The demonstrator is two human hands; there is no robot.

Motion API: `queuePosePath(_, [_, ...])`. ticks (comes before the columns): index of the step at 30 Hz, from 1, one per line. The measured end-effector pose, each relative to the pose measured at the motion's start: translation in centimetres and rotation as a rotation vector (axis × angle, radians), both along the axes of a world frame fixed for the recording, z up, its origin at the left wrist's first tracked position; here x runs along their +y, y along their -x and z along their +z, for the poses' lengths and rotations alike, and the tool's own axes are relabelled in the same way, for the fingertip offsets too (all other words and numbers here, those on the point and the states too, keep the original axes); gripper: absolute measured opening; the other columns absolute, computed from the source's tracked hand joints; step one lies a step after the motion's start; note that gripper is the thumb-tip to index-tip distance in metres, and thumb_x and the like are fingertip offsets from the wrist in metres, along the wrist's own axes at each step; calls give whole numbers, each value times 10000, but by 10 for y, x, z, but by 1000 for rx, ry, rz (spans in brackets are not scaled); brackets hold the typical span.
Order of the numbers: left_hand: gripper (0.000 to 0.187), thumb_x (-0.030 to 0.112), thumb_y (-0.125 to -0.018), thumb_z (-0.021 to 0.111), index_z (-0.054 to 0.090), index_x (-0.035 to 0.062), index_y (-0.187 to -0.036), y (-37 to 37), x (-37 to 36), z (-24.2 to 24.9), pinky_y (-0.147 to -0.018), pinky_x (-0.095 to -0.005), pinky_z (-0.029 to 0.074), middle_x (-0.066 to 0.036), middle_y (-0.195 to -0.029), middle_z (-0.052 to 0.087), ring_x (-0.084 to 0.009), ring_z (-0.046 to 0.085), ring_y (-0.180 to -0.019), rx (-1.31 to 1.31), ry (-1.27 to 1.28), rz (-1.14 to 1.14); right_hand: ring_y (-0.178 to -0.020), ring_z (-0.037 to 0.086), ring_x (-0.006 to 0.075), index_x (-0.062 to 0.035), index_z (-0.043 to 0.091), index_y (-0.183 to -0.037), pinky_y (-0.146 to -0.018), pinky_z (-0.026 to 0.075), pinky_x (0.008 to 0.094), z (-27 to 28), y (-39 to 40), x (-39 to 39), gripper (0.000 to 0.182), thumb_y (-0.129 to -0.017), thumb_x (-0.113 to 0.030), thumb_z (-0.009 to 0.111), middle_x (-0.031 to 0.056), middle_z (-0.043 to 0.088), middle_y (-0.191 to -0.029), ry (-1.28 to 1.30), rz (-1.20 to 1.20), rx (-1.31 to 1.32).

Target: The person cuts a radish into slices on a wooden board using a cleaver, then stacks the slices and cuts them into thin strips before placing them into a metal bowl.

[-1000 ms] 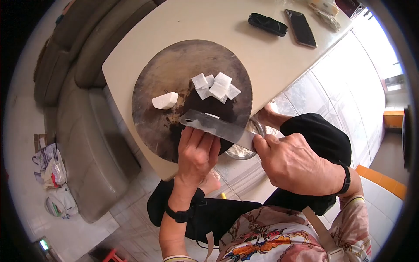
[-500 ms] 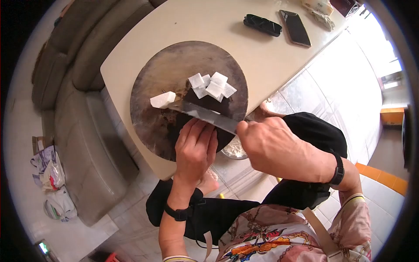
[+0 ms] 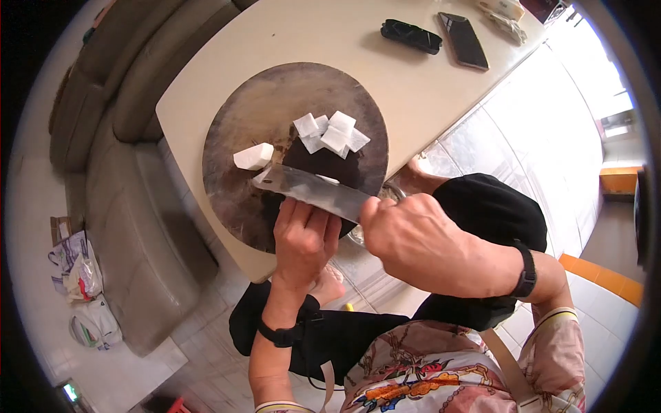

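My right hand (image 3: 413, 230) is closed around the handle of a cleaver (image 3: 313, 193), its broad blade pointing left across a round, dark-stained chopping board (image 3: 275, 89). Close against the near side of the blade are the bent fingers of my left hand (image 3: 301, 237); whatever is under them is hidden by the blade and fingers. Just past the blade, a sliver of white food (image 3: 328, 179) shows. Several thin, white, squarish slices (image 3: 337, 134) lie in a loose heap on the board's far right. A thicker white chunk (image 3: 253, 157) rests to the left, near the blade's tip.
The board sits on a cream table (image 3: 206, 76). A black case (image 3: 412, 36) and a phone (image 3: 463, 41) lie at its far side. Part of a bowl (image 3: 357, 236) shows below the board's right edge. A grey sofa (image 3: 148, 227) stands left, with bags (image 3: 82, 275) beside it on the floor.
The cleaver has shifted slightly left and towards me, its blade now lying flatter over my left fingers. A white sliver shows beyond the blade farther right than before. The heap and chunk stay put.
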State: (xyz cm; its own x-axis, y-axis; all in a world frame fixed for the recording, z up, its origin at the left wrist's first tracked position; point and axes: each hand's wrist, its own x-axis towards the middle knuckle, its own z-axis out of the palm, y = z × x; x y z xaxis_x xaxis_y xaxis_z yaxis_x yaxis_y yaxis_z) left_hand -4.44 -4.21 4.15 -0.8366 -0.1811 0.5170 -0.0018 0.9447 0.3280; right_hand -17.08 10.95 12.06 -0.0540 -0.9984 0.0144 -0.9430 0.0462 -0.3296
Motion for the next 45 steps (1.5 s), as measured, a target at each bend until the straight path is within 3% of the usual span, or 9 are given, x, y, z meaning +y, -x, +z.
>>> queuePosePath(4, [164,8,-698,687,672,-23,-858,-1,0,-1,-785,-422,507,-154,-882,618,-362,594,-855,-19,-16,7,-521,596,302,62,484,-753,-466,457,367,-4,3,-4,132,-645,38,557,159,541,-569,207,26,-95])
queuePosePath(6, [159,9,-702,688,672,-20,-857,-2,0,-3,-785,-419,509,-152,-875,616,-360,596,-859,-13,-22,25,-539,620,327,67,548,-687,-487,488,381,-5,6,2,107,-644,-8,610,184,561,-577,78,-29,-102])
queuePosePath(8, [184,-11,-707,678,647,-42,-886,-1,0,-5,-768,-453,502,-173,-905,610,-401,589,-864,43,-19,-7,-543,627,338,65,524,-690,-486,486,393,-4,5,10,109,-643,4,602,204,556,-562,61,-66,-134])
queuePosePath(13, [178,2,-698,685,661,-28,-871,-1,-1,-5,-756,-435,510,-162,-894,613,-373,593,-841,13,-28,0,-532,629,334,76,518,-715,-479,488,385,4,4,16,124,-641,15,597,199,566,-564,-11,-37,-111])
queuePosePath(19, [164,19,-694,692,670,-19,-852,-4,1,-2,-735,-409,520,-150,-877,616,-344,595,-809,-12,28,10,-538,609,339,73,487,-738,-491,474,392,-1,-4,-3,133,-636,44,567,178,560,-574,171,-7,-110])
queuePosePath(34, [182,-1,-685,685,655,-22,-864,-4,2,-4,-742,-419,524,-155,-896,623,-362,606,-844,13,4,21,-552,636,340,64,532,-696,-480,489,385,0,-3,13,99,-642,13,597,197,565,-566,-34,-50,-97])
queuePosePath(38, [138,18,-696,689,655,-10,-827,-8,2,-4,-780,-408,531,-144,-913,628,-348,612,-885,-39,-4,32,-558,636,296,56,563,-680,-487,495,351,-2,-5,-4,93,-631,2,620,172,580,-616,59,10,7])
queuePosePath(40, [138,17,-705,685,657,-14,-836,-7,2,-6,-784,-408,532,-146,-916,628,-344,612,-888,-8,18,24,-501,579,350,61,475,-703,-475,451,398,-3,-3,-8,128,-613,48,565,174,524,-529,175,-6,-125])
queuePosePath(45, [158,5,-732,670,662,-36,-884,-2,2,-5,-779,-408,537,-153,-929,631,-338,621,-891,78,22,16,-541,628,329,59,533,-672,-493,490,394,-6,2,8,108,-634,-11,608,192,564,-568,76,-81,-85])
